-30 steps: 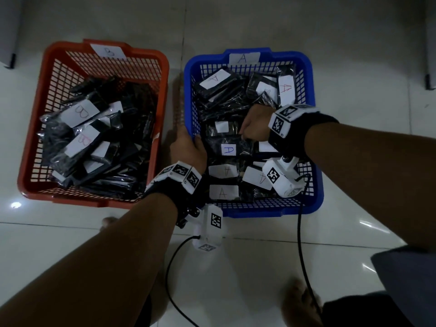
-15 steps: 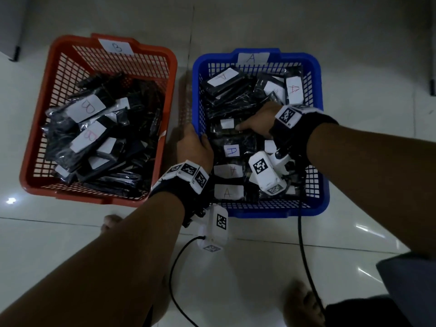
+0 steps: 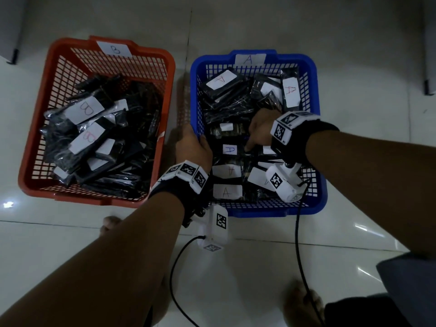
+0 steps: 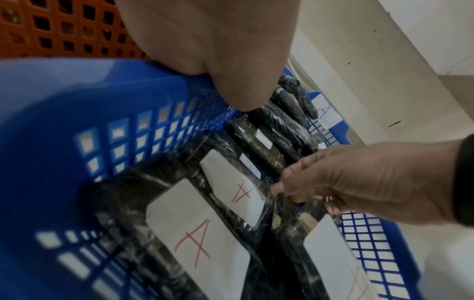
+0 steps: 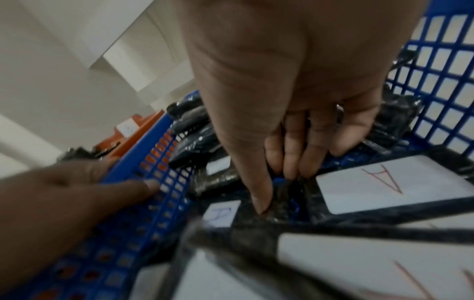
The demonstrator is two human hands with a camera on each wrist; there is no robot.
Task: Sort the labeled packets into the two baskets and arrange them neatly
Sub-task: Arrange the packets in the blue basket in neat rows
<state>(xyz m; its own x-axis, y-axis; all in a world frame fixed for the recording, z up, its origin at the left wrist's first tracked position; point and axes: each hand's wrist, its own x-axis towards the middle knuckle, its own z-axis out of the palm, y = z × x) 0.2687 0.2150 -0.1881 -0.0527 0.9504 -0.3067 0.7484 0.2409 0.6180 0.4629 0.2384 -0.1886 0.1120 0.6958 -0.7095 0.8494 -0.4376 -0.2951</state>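
Right hand (image 5: 295,85) apparently pinching blue-lettered packet (image 3: 230,151), blue basket (image 3: 316,204)

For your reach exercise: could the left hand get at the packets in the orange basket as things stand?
Probably yes. The left hand grips the blue basket's rim right beside the orange basket, whose packets lie uncovered; it need only let go.
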